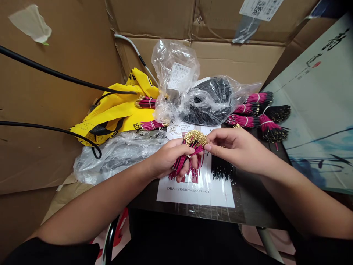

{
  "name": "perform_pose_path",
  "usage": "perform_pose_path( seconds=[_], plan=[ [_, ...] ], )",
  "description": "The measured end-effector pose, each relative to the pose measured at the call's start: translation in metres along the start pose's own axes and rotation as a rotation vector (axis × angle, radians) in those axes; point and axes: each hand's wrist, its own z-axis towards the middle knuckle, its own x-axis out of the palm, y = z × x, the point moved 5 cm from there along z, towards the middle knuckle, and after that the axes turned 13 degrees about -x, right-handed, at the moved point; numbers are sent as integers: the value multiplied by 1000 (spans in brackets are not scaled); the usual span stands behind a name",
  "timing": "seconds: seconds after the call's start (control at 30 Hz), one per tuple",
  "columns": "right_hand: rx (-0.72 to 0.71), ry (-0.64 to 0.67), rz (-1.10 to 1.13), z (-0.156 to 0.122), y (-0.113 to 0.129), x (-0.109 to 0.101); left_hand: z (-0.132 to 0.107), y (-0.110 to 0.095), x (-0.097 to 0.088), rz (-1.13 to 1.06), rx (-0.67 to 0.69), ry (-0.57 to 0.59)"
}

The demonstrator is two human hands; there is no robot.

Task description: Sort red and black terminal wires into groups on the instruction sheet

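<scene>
A bundle of magenta and black wires with gold terminals (194,140) rests in my left hand (171,156), whose fingers wrap round it from below. The terminals fan out at the top, and the loose wire ends hang under the fingers. At the bundle's right edge, my right hand (237,147) is closed in a pinch of thumb and forefinger on a wire near its terminal; the fingertips partly hide it. Below that hand lies a bunch of black wires (223,168) on a printed sheet (168,193).
Tied magenta wire bundles (244,120) and a black one (277,113) lie at right. A clear plastic bag of black wires (209,99) stands behind, with a yellow bag (113,114) and crumpled plastic (118,154) at left. Cardboard (234,60) and a painted panel (320,106) enclose the dark table (259,198).
</scene>
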Motion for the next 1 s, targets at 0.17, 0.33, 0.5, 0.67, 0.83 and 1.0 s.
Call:
perform_pose_path(
  seconds=[0.17, 0.33, 0.5, 0.67, 0.83, 1.0],
  plan=[
    [-23, 17, -5, -1, 1, 0, 0, 1, -1, -20, -6, -17],
    [32, 2, 103, 0, -1, 2, -1, -1, 0, -41, 26, -32],
    [144, -11, 311, -1, -8, 4, -2, -2, 0, -13, 28, -46],
    [188, -26, 394, -2, -12, 4, -2, 1, -3, 64, 14, -54],
    [176, -74, 312, -1, -12, 4, -1, 2, -4, 128, 31, -65],
    [169, -94, 292, -3, -13, 6, -1, 0, -3, 102, 57, -84]
  ],
)
